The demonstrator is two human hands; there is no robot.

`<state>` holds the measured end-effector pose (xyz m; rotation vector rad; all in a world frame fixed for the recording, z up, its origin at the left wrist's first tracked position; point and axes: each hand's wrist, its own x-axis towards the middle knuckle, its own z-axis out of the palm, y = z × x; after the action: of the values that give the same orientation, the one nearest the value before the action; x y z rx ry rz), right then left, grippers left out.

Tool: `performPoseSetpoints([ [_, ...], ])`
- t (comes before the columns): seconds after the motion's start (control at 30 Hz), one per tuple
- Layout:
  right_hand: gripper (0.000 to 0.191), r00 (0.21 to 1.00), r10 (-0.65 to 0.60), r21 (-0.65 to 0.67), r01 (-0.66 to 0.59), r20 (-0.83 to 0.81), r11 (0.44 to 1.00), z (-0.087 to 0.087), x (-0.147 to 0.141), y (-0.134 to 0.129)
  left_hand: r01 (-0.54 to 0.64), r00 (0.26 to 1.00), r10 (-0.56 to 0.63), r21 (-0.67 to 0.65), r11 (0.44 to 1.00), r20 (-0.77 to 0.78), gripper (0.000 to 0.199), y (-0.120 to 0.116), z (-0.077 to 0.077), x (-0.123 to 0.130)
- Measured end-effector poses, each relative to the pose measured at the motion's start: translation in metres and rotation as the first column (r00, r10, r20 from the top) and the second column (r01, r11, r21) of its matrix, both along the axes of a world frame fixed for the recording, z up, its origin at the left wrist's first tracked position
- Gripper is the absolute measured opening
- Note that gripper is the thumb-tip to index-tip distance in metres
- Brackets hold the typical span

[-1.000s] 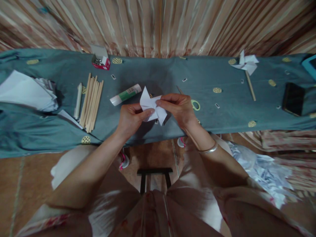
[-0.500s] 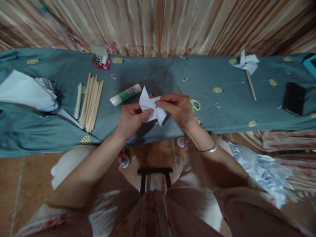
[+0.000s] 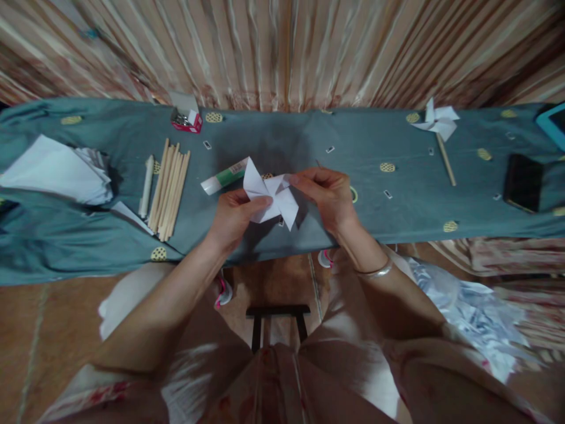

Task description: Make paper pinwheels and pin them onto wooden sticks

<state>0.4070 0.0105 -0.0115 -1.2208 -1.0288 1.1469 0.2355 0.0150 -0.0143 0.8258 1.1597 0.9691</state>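
Note:
A white paper pinwheel (image 3: 274,203) with folded blades is held over the middle of the cloth-covered table. My left hand (image 3: 238,215) grips it from the left, thumb pressed near its centre and fingers beneath. With thumb and forefinger, my right hand (image 3: 324,191) pinches the upper right blade at its tip. Just behind my left hand lies a glue stick (image 3: 223,176) with a green label, its right end covered by the pinwheel. Scissors (image 3: 354,194) lie mostly hidden under my right hand, with part of a light green handle showing.
On the left are wooden sticks (image 3: 170,191), a white pen-like tube (image 3: 147,187), stacked white paper (image 3: 57,171) and an open red box (image 3: 188,121) of small metal pieces. A finished pinwheel on a stick (image 3: 441,126) and a dark phone (image 3: 524,182) lie right. A bag (image 3: 472,312) sits below.
My right hand has shifted from the pinwheel's centre outward to the right, now pinching a blade tip. My left hand keeps its hold. The whole view has tilted slightly.

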Motion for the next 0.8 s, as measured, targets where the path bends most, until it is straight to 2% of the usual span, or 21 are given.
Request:
performPoseSetpoints([
  [0.13, 0.033, 0.998, -0.060, 0.003, 0.060, -0.006, 0.998, 0.001, 0.006, 0.004, -0.005, 1.000, 0.005, -0.039, 0.999, 0.006, 0.010, 0.003, 0.001, -0.001],
  [0.33, 0.031, 0.991, -0.128, -0.046, 0.125, -0.049, 0.991, 0.003, 0.014, 0.010, -0.043, 0.982, 0.049, -0.035, 0.998, 0.180, 0.017, 0.011, 0.001, 0.002],
  [0.43, 0.032, 0.987, -0.143, -0.067, 0.138, -0.071, 0.988, 0.004, 0.019, 0.014, -0.058, 0.976, 0.068, -0.053, 0.997, 0.206, 0.019, 0.014, 0.002, 0.005],
  [0.63, 0.038, 0.990, -0.116, -0.102, 0.108, -0.076, 0.989, 0.003, 0.020, 0.021, -0.096, 0.974, 0.111, -0.084, 0.992, 0.198, 0.019, 0.017, 0.005, 0.006],
  [0.8, 0.043, 0.990, -0.098, -0.117, 0.086, -0.100, 0.989, 0.001, 0.015, 0.025, -0.121, 0.962, 0.141, -0.100, 0.988, 0.232, 0.027, 0.020, 0.001, 0.003],
])
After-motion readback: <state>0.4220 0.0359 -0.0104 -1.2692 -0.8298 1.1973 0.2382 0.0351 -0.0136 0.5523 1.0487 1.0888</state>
